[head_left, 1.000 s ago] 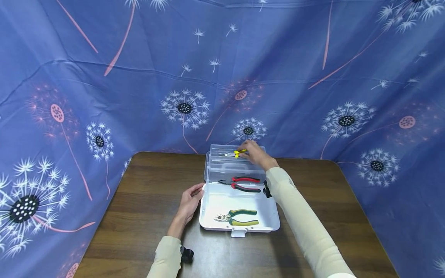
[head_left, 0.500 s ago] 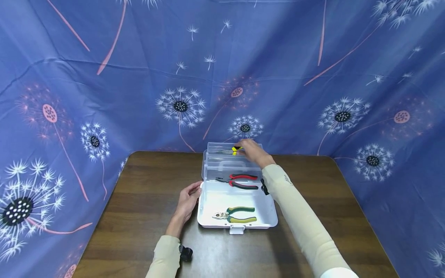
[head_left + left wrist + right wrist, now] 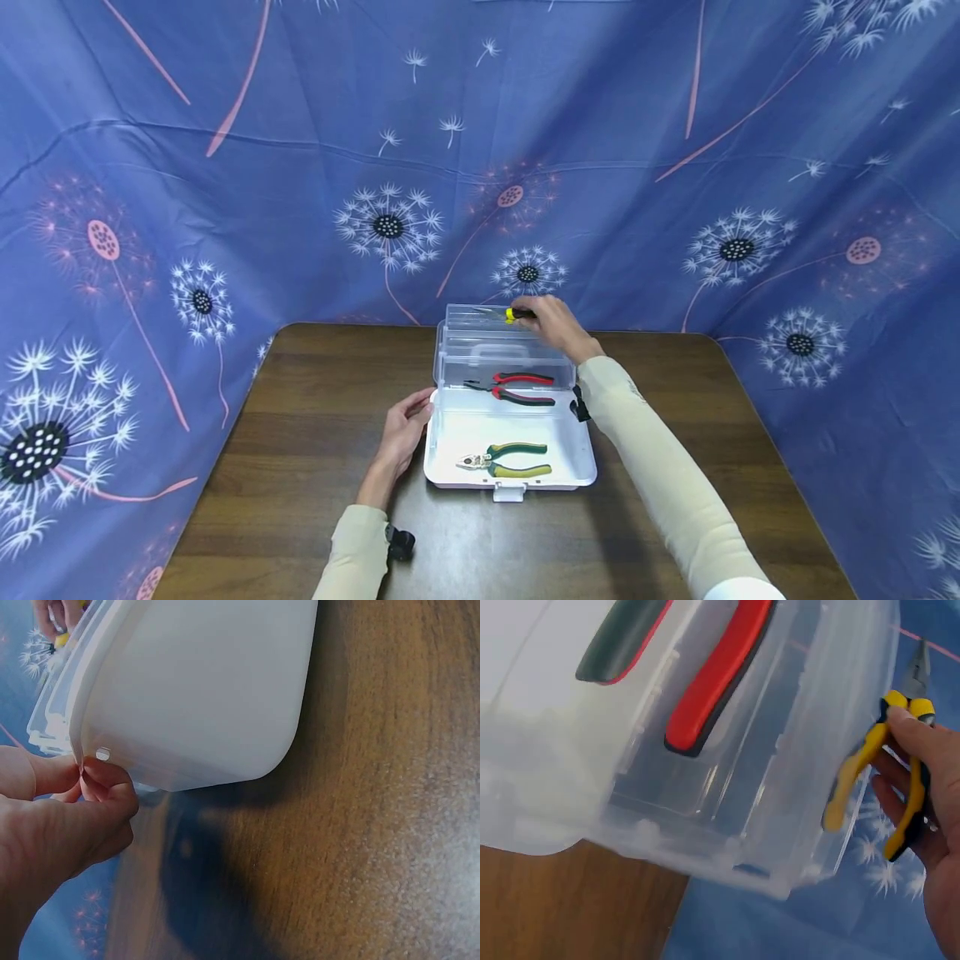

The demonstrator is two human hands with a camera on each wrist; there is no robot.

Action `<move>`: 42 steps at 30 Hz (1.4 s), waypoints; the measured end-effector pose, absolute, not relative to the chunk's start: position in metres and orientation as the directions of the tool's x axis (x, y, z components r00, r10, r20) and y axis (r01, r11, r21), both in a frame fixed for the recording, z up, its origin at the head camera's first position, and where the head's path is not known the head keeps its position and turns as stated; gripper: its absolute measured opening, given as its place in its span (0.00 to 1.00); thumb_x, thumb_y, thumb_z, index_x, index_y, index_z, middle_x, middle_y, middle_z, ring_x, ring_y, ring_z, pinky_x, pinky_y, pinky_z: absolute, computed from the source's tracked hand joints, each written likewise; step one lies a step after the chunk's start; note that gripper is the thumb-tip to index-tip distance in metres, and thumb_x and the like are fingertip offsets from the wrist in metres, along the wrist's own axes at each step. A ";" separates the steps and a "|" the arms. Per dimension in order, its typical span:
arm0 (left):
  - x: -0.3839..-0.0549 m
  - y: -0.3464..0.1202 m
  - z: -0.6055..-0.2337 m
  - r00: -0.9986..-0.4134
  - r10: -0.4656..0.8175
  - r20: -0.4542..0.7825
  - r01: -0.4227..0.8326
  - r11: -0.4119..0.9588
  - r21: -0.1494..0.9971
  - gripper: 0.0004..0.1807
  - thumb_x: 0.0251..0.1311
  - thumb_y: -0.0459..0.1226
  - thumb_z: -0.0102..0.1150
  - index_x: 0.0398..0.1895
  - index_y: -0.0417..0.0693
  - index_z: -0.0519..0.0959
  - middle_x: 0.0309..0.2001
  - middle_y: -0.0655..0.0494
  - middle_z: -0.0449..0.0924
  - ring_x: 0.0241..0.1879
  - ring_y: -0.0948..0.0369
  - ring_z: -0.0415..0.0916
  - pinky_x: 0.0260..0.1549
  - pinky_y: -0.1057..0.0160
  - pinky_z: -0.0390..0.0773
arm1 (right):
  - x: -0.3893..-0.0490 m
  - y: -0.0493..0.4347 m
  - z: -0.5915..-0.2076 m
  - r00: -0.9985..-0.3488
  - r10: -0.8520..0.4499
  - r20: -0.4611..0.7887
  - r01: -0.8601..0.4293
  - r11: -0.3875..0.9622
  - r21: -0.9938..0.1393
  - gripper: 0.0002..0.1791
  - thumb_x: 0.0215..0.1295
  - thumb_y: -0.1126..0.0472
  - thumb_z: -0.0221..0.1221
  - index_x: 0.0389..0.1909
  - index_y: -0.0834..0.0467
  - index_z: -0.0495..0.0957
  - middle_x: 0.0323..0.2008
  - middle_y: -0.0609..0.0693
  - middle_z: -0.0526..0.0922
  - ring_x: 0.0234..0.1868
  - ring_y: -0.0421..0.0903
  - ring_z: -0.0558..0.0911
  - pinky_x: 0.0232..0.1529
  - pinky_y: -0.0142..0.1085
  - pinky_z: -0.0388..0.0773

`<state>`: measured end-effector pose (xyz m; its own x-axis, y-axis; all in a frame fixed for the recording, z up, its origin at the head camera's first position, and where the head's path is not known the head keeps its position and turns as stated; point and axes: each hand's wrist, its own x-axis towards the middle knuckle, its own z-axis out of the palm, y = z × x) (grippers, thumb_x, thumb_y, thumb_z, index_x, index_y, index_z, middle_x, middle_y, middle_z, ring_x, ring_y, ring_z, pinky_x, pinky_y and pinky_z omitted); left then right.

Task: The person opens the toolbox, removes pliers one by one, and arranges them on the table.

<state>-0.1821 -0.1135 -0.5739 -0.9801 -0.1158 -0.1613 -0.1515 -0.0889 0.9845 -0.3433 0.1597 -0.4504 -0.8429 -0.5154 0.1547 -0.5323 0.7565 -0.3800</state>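
Observation:
A white toolbox [image 3: 450,429] with clear stepped trays [image 3: 491,342] stands spread out on the table. My left hand [image 3: 402,429] pinches its rim at the left side between thumb and fingers, as the left wrist view shows. My right hand [image 3: 555,323] grips needle-nose pliers [image 3: 868,754] with yellow and black handles. These pliers are over the farthest tray, tips pointing left, handles slightly spread. Red and black pliers [image 3: 525,377] lie across the lowest clear tray. Combination pliers with green and yellow handles [image 3: 517,472] lie on the white bottom of the box.
A brown wooden table [image 3: 330,400] extends around the toolbox. Behind it hangs a blue cloth [image 3: 300,233] with a dandelion print. The box's white latch [image 3: 508,493] sticks out at the front. A dark wrist camera [image 3: 401,544] sits on the left wrist.
My right hand has turned the needle-nose pliers over the top tray and shifted slightly. My left hand stays at the rim. The whole head view has moved a little.

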 end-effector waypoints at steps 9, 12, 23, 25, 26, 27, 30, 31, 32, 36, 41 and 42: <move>-0.181 -0.114 -0.572 -0.981 -0.116 -0.158 -0.148 -0.095 0.984 0.19 0.72 0.27 0.54 0.64 0.33 0.77 0.58 0.38 0.75 0.49 0.59 0.73 0.39 0.68 0.77 | -0.329 0.199 -0.438 -0.905 -0.339 0.256 -0.422 0.648 -0.634 0.23 0.69 0.63 0.67 0.62 0.68 0.79 0.52 0.64 0.86 0.46 0.57 0.88 0.45 0.49 0.85; -0.181 -0.113 -0.572 -0.980 -0.116 -0.161 -0.150 -0.098 0.984 0.19 0.72 0.27 0.54 0.64 0.33 0.77 0.57 0.39 0.75 0.49 0.59 0.73 0.39 0.68 0.77 | -0.324 0.213 -0.438 -0.927 -0.293 0.235 -0.372 0.634 -0.678 0.23 0.68 0.62 0.68 0.61 0.67 0.80 0.52 0.63 0.86 0.47 0.57 0.87 0.45 0.48 0.85; -0.181 -0.113 -0.572 -0.976 -0.122 -0.182 -0.169 -0.103 0.980 0.19 0.72 0.26 0.54 0.64 0.35 0.78 0.58 0.40 0.75 0.51 0.58 0.72 0.41 0.68 0.78 | -0.302 0.258 -0.456 -0.985 -0.076 0.154 -0.172 0.422 -0.890 0.24 0.66 0.66 0.69 0.59 0.73 0.79 0.50 0.71 0.84 0.43 0.61 0.88 0.37 0.35 0.85; -0.181 -0.113 -0.572 -0.976 -0.122 -0.181 -0.169 -0.100 0.980 0.19 0.72 0.26 0.53 0.64 0.35 0.78 0.58 0.40 0.75 0.51 0.58 0.72 0.41 0.68 0.78 | -0.297 0.267 -0.462 -0.989 -0.049 0.138 -0.147 0.351 -0.925 0.24 0.66 0.67 0.69 0.59 0.74 0.78 0.51 0.74 0.82 0.41 0.56 0.89 0.38 0.35 0.85; -0.181 -0.113 -0.572 -0.976 -0.121 -0.180 -0.169 -0.099 0.981 0.19 0.72 0.27 0.53 0.64 0.35 0.78 0.58 0.40 0.75 0.51 0.58 0.72 0.41 0.68 0.78 | -0.293 0.271 -0.465 -0.991 -0.036 0.126 -0.131 0.315 -0.940 0.25 0.66 0.67 0.68 0.60 0.74 0.77 0.51 0.75 0.82 0.41 0.53 0.89 0.38 0.35 0.85; -0.181 -0.113 -0.572 -0.976 -0.120 -0.180 -0.169 -0.101 0.981 0.19 0.73 0.27 0.53 0.64 0.35 0.78 0.58 0.40 0.75 0.51 0.58 0.72 0.41 0.68 0.78 | -0.288 0.273 -0.464 -0.994 -0.024 0.108 -0.110 0.288 -0.951 0.25 0.66 0.68 0.68 0.60 0.75 0.76 0.52 0.76 0.80 0.39 0.49 0.90 0.38 0.35 0.85; -0.181 -0.113 -0.572 -0.975 -0.121 -0.185 -0.173 -0.100 0.980 0.19 0.73 0.27 0.53 0.64 0.35 0.78 0.58 0.39 0.76 0.51 0.58 0.73 0.41 0.68 0.78 | -0.277 0.282 -0.469 -0.997 0.016 0.080 -0.075 0.211 -0.975 0.25 0.65 0.71 0.67 0.60 0.78 0.74 0.51 0.77 0.80 0.33 0.42 0.89 0.37 0.35 0.85; -0.181 -0.113 -0.572 -0.975 -0.121 -0.184 -0.173 -0.098 0.980 0.19 0.73 0.27 0.53 0.64 0.35 0.77 0.58 0.39 0.76 0.51 0.58 0.73 0.41 0.68 0.78 | -0.274 0.286 -0.472 -0.997 0.033 0.072 -0.064 0.196 -0.978 0.26 0.65 0.72 0.67 0.60 0.79 0.74 0.49 0.73 0.82 0.32 0.41 0.89 0.36 0.34 0.85; -0.180 -0.113 -0.572 -0.976 -0.120 -0.183 -0.172 -0.097 0.980 0.19 0.73 0.27 0.53 0.64 0.35 0.77 0.58 0.39 0.75 0.51 0.57 0.73 0.42 0.68 0.79 | -0.271 0.289 -0.476 -0.997 0.048 0.065 -0.056 0.177 -0.983 0.26 0.65 0.72 0.67 0.60 0.80 0.73 0.46 0.70 0.85 0.31 0.41 0.89 0.36 0.34 0.85; -0.180 -0.113 -0.573 -0.975 -0.121 -0.187 -0.177 -0.090 0.980 0.19 0.73 0.28 0.54 0.65 0.34 0.77 0.59 0.38 0.75 0.53 0.55 0.73 0.43 0.67 0.79 | -0.264 0.304 -0.507 -0.994 0.101 0.047 -0.036 0.109 -0.993 0.27 0.64 0.72 0.67 0.60 0.81 0.72 0.35 0.47 0.90 0.31 0.39 0.89 0.38 0.36 0.85; -0.181 -0.113 -0.573 -0.973 -0.118 -0.196 -0.187 -0.088 0.978 0.19 0.73 0.28 0.54 0.65 0.36 0.77 0.59 0.39 0.75 0.53 0.55 0.73 0.43 0.67 0.78 | -0.248 0.315 -0.535 -0.991 0.133 -0.021 0.032 0.080 -0.996 0.29 0.65 0.72 0.67 0.61 0.82 0.69 0.33 0.43 0.89 0.32 0.39 0.89 0.40 0.37 0.85; -0.181 -0.113 -0.573 -0.974 -0.118 -0.195 -0.185 -0.089 0.979 0.19 0.73 0.28 0.54 0.65 0.35 0.77 0.59 0.39 0.75 0.53 0.55 0.73 0.42 0.67 0.79 | -0.245 0.316 -0.540 -0.990 0.138 -0.035 0.047 0.085 -0.995 0.29 0.65 0.72 0.67 0.62 0.82 0.69 0.33 0.44 0.89 0.32 0.39 0.89 0.40 0.37 0.85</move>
<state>-0.1805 -0.1131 -0.5725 -0.9736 -0.1183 -0.1950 -0.1852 -0.0890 0.9787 -0.2447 0.3162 -0.5405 -0.9898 0.1379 -0.0346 0.0466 0.0850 -0.9953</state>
